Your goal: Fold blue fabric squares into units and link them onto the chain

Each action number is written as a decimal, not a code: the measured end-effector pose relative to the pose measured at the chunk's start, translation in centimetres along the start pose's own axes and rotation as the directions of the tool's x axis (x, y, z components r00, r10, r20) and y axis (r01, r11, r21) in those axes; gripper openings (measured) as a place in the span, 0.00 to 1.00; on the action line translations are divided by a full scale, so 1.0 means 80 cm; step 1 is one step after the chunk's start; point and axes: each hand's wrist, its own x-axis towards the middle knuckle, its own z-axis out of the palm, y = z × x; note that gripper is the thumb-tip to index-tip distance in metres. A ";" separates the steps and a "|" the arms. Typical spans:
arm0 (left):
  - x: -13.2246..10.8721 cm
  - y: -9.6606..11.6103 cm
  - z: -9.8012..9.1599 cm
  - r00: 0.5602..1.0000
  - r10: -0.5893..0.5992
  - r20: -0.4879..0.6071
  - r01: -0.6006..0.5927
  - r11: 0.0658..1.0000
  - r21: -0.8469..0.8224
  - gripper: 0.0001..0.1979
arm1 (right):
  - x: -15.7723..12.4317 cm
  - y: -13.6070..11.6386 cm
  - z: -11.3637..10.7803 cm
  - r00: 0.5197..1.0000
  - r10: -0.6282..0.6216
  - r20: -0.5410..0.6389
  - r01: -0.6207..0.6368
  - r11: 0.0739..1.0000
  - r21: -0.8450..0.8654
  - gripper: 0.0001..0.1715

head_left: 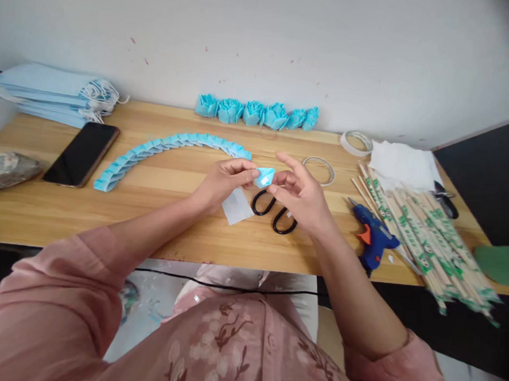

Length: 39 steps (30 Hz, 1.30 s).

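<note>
Between the thumb and fingers of my left hand (231,180) is a small folded blue piece (264,177), which looks like mask fabric, with a whitish patch on its face. My right hand (300,190) is close at its right edge, index finger raised and thumb near the lower corner; whether it touches the piece I cannot tell. Below the hands lie a pale fabric square (237,207) and black-handled scissors (284,223), partly covered by my right hand. An arc of overlapping folded blue pieces (171,144) curves across the table to the left.
Blue fabric flowers (254,113) line the wall. Left are stacked masks (49,89), a phone (82,154) and a wrapped bundle (8,172). Right are tape rolls (355,144), a blue glue gun (374,238), wrapped sticks (441,242) and white sheets (405,165).
</note>
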 end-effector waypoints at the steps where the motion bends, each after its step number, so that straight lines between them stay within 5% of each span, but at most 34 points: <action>1: 0.000 -0.001 0.000 1.000 -0.008 0.000 0.008 1.000 0.000 0.15 | 0.001 0.000 0.001 1.000 -0.004 -0.010 0.004 1.000 0.007 0.39; 15: -0.001 0.002 0.000 0.995 -0.012 0.096 -0.002 0.989 0.150 0.13 | 0.000 -0.015 0.006 0.990 -0.127 -0.055 0.105 0.949 -0.298 0.36; 20: -0.001 0.002 0.000 0.998 -0.002 0.066 -0.010 0.984 0.178 0.12 | -0.012 -0.027 0.010 0.920 -0.345 -0.188 0.222 0.851 -0.476 0.15; 22: -0.002 0.003 0.000 0.998 0.004 0.069 -0.015 0.988 0.156 0.12 | -0.016 -0.029 0.013 0.884 -0.443 -0.150 0.277 0.754 -0.596 0.05; 28: -0.003 0.004 0.001 0.997 -0.029 0.073 0.019 0.991 0.130 0.13 | -0.015 -0.018 0.017 0.849 -0.528 -0.010 0.315 0.521 -0.794 0.09; 39: -0.005 0.005 0.002 0.992 -0.070 0.100 0.064 0.996 0.063 0.14 | -0.018 -0.016 0.016 0.875 -0.485 -0.002 0.286 0.519 -0.806 0.10</action>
